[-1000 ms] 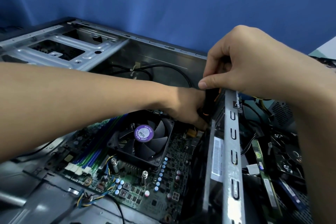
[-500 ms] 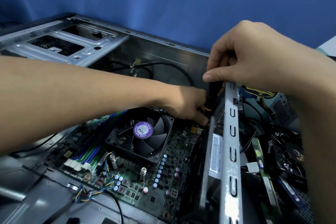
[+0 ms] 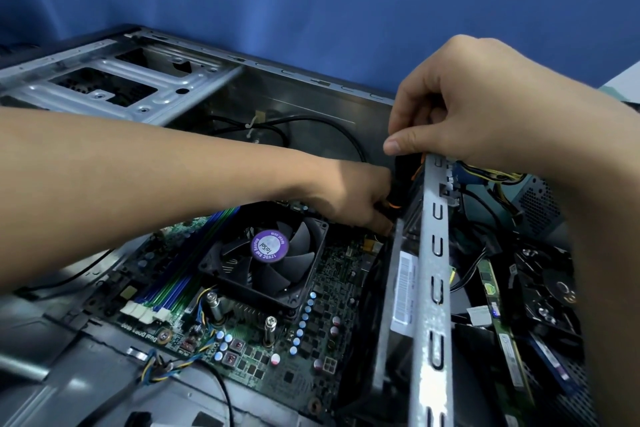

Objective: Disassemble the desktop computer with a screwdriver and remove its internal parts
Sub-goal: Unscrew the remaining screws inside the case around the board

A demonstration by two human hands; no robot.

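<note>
The open desktop case (image 3: 434,288) lies on its side with its green motherboard (image 3: 329,288) exposed. A black screwdriver with orange trim (image 3: 398,184) stands upright just inside the case's grey slotted rear panel. My right hand (image 3: 467,114) is closed over the top of its handle, thumb pointing left. My left hand (image 3: 360,198) reaches across the board and pinches the screwdriver lower down. The tip and the screw are hidden behind my left fingers.
A black CPU fan with a purple label (image 3: 268,253) sits mid-board, with blue and green memory slots (image 3: 173,277) to its left. A metal drive cage (image 3: 114,83) is at the back left. Right of the case lie memory sticks (image 3: 498,322), a hard drive (image 3: 550,291) and a power supply (image 3: 533,201).
Both hands keep the same grip on the screwdriver. My right hand has risen slightly, and the view has drifted a little.
</note>
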